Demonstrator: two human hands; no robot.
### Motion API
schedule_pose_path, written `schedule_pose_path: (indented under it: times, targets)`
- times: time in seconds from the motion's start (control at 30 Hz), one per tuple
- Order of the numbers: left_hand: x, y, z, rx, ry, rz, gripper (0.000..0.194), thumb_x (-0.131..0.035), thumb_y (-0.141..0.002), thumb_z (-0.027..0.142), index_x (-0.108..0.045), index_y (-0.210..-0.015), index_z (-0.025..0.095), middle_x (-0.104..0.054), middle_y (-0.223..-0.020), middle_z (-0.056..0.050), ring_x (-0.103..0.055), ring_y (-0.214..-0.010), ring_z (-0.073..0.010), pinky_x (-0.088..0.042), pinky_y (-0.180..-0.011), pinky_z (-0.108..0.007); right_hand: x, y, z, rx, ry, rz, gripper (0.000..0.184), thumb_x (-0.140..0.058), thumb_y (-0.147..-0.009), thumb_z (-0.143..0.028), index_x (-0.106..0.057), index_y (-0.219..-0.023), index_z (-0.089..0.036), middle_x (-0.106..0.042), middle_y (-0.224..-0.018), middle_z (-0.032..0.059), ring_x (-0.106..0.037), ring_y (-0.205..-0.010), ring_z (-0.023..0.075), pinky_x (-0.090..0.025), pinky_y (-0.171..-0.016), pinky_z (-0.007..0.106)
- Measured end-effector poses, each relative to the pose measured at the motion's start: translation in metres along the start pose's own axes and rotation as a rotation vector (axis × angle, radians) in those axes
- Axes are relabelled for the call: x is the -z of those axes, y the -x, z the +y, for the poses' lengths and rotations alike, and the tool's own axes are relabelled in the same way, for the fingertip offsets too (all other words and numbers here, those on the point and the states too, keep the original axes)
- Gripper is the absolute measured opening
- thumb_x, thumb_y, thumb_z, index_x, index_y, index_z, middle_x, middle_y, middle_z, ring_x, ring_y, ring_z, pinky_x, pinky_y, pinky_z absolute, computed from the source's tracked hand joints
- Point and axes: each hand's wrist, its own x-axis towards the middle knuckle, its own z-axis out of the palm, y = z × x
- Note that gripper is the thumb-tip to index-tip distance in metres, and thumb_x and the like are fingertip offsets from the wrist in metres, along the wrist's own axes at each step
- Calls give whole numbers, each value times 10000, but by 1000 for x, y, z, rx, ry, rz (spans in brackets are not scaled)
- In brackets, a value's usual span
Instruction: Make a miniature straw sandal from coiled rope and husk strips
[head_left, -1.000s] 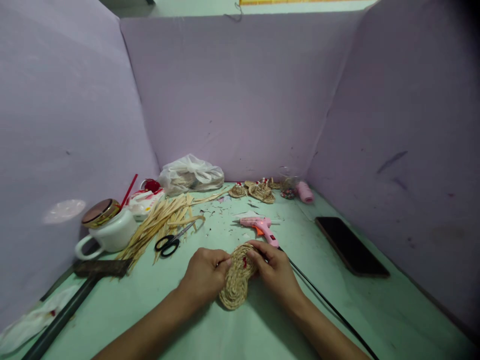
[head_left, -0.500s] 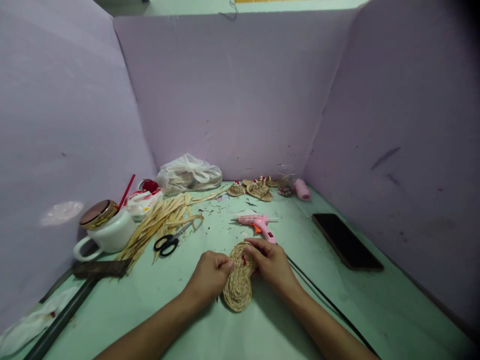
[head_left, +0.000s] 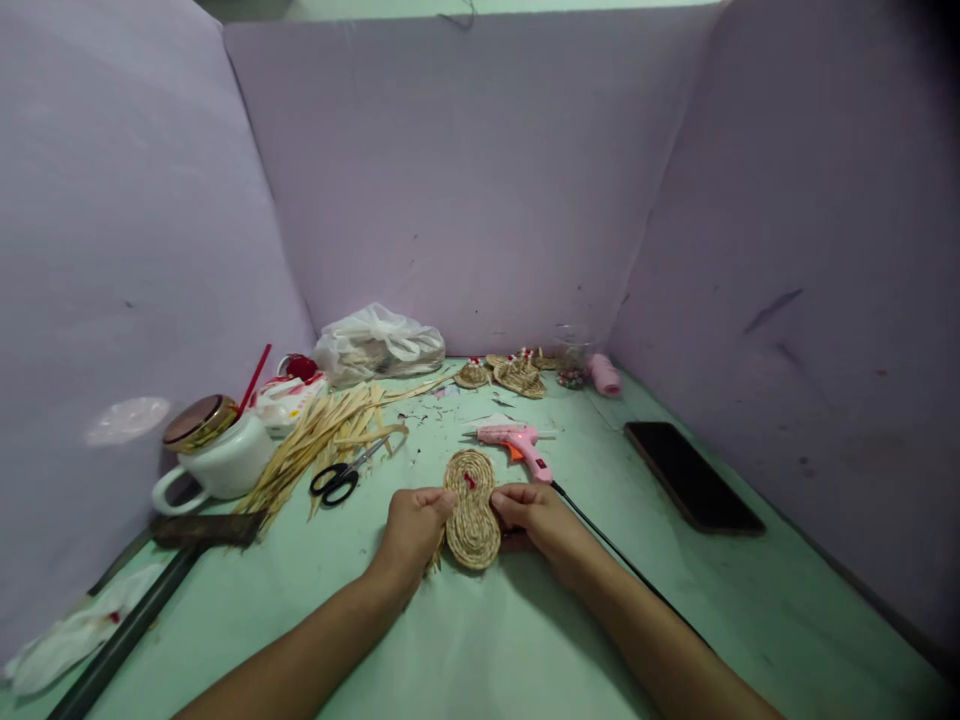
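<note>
A small woven straw sole (head_left: 470, 506), shaped like a figure eight with a red bead near its far end, is held between both hands just above the pale green table (head_left: 525, 640). My left hand (head_left: 411, 528) pinches its left edge at the waist, fingers curled. On the sole's right edge my right hand (head_left: 536, 520) pinches the same way. A pink glue gun (head_left: 516, 446) lies just beyond my right hand, its black cord (head_left: 622, 565) trailing past my right wrist.
Black scissors (head_left: 341, 478) and a bundle of straw strips (head_left: 322, 440) lie to the left, beside a white lidded mug (head_left: 214, 455). A plastic bag (head_left: 379, 345), finished straw pieces (head_left: 510, 375) and a pink spool (head_left: 604, 375) sit at the back. A dark phone (head_left: 690, 477) lies at right. Purple partitions enclose the table.
The straw sole has been turned from slanting to pointing straight away from me and moved a little farther off. Both hands shifted their pinch to its middle.
</note>
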Motion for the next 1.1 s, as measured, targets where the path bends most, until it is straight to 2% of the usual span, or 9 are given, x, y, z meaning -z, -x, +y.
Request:
schedule_pose_path:
  times: [0.2,0.43,0.57,0.7,0.97,1.07,1.1]
  targets:
    - [2,2,2,22,-9,-70,364,-656,-549,467,-630,-552,103,-559,-472,-20,-487,-472,-123,-390,-495,-237,0,0,2,19,-16,30,273,-736,-500,-349,-571,-559,-140,-556,-484,-29,-495,-457,87,-462,-508,252]
    - [2,2,1,15,-29,-88,396,-658,-538,483,-648,-577,89,-568,-479,-28,-484,-489,-125,-375,-482,-227,0,0,2,27,-35,30,270,-746,-484,-330,-577,-570,-138,-546,-488,-30,-502,-477,100,-458,-522,271]
    - [2,2,3,27,-44,-74,388,-661,-535,476,-645,-564,89,-558,-463,-22,-450,-459,-105,-357,-462,-216,-1,1,1,27,-40,30,250,-735,-497,-320,-573,-559,-140,-537,-482,-34,-499,-473,99,-453,-524,269]
    - [1,2,3,49,-43,-81,386,-661,-535,477,-646,-578,93,-556,-463,-21,-473,-480,-121,-348,-448,-213,-1,1,1,21,-36,34,232,-726,-504,-309,-577,-561,-141,-543,-492,-29,-513,-489,107,-457,-545,277]
    - [2,0,-2,12,-47,-63,358,-652,-549,463,-597,-520,110,-526,-449,-2,-464,-479,-117,-361,-478,-226,-1,2,1,7,-11,2,170,-675,-553,-260,-551,-522,-147,-531,-470,-26,-507,-472,107,-451,-531,271]
    - [2,2,1,0,-70,-66,367,-641,-546,477,-589,-511,115,-520,-454,-1,-465,-489,-117,-364,-495,-227,0,5,-5,9,-22,-20,132,-668,-546,-223,-598,-628,-147,-568,-539,-13,-531,-515,117,-449,-540,267]
    - [1,2,2,-7,-85,-69,369,-637,-546,478,-579,-500,117,-510,-450,2,-456,-485,-113,-359,-495,-226,0,6,-7,28,-44,-22,184,-672,-534,-203,-614,-702,-155,-587,-592,-8,-544,-549,122,-446,-543,259]
